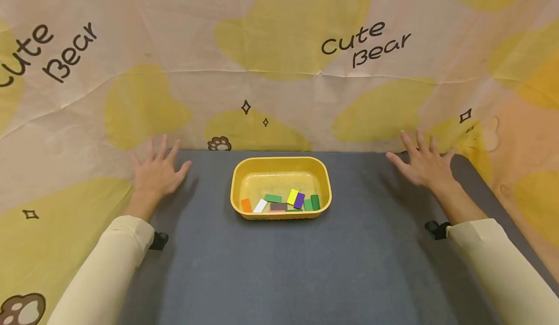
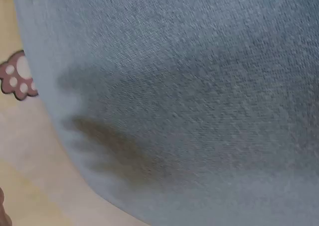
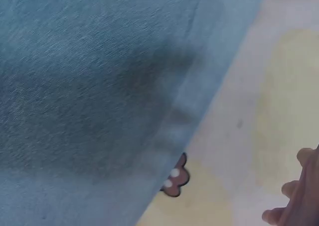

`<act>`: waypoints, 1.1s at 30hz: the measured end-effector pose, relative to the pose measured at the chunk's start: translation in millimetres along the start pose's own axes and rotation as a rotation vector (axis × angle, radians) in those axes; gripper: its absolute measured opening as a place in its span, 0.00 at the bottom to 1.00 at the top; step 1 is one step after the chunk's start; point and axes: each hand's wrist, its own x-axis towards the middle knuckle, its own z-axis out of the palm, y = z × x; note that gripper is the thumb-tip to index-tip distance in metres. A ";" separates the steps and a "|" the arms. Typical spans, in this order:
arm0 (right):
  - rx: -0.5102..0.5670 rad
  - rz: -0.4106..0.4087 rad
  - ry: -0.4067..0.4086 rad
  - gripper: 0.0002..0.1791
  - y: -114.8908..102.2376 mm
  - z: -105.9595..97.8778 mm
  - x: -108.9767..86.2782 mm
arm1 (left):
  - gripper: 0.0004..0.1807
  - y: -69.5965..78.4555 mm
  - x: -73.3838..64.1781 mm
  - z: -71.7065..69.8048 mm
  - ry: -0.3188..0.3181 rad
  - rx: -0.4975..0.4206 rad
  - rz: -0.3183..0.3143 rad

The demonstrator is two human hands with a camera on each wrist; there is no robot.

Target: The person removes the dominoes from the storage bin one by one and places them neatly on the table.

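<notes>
My left hand is held out over the far left of the table, its fingers spread and nothing in it. On the opposite side my right hand is likewise spread wide and holds nothing. Between them, well apart from both, stands a yellow plastic bin. Small coloured blocks lie along its near side: an orange block, a white block, a yellow block, a purple block and several green ones. In the right wrist view, fingertips show at the right edge.
The table has a dark blue-grey cloth surface. A printed curtain with yellow patches and "Cute Bear" lettering hangs behind its far edge and along the sides. Black wrist straps show by the cream sleeves.
</notes>
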 end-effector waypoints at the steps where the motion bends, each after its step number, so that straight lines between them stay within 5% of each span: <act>1: -0.001 -0.008 0.001 0.49 -2.9 -0.9 0.7 | 0.42 2.7 0.4 -0.7 0.001 0.002 0.009; 13: -0.004 -0.255 -0.047 0.46 -48.8 -10.1 1.5 | 0.41 36.7 -0.6 -6.3 0.027 0.011 0.153; 27: 0.064 -0.447 -0.098 0.45 -91.9 -6.6 4.4 | 0.41 76.2 -12.5 1.7 -0.075 0.017 0.383; 33: 0.212 -0.540 -0.109 0.44 -116.0 -2.2 1.8 | 0.41 84.0 -16.8 10.8 -0.104 -0.004 0.460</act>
